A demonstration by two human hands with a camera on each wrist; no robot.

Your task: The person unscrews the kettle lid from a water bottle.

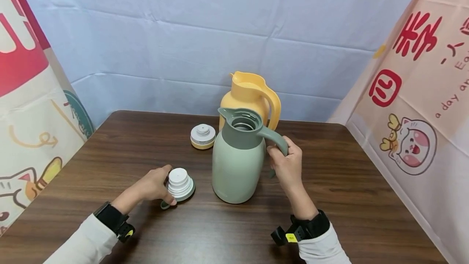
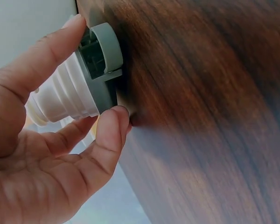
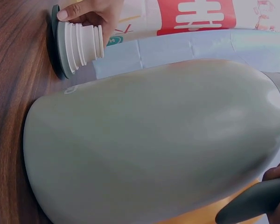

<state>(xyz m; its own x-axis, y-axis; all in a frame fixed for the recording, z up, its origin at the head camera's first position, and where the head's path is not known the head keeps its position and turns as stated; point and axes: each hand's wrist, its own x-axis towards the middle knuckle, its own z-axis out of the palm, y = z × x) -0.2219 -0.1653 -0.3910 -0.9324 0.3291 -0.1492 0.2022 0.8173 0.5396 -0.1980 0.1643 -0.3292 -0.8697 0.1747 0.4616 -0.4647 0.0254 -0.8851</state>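
A pale green thermos jug [image 1: 236, 170] stands upright on the table with its mouth uncovered and its spout toward the left. My right hand [image 1: 289, 168] grips its dark green handle [image 1: 275, 137]. To the jug's left, the green-rimmed lid [image 1: 179, 184] lies upside down on the wood, its white stepped plug pointing up. My left hand [image 1: 155, 184] holds this lid by its edge, thumb near the small tab and fingers around the far side. The left wrist view shows the thumb and fingertips at the lid's green rim [image 2: 105, 91].
Behind the green jug stands a yellow jug [image 1: 249, 86], partly hidden by it and also without a lid. A white and yellow lid [image 1: 203, 135] lies on the brown table [image 1: 329, 166] to its left. Printed cloths hang at both sides and a pale blue cloth behind.
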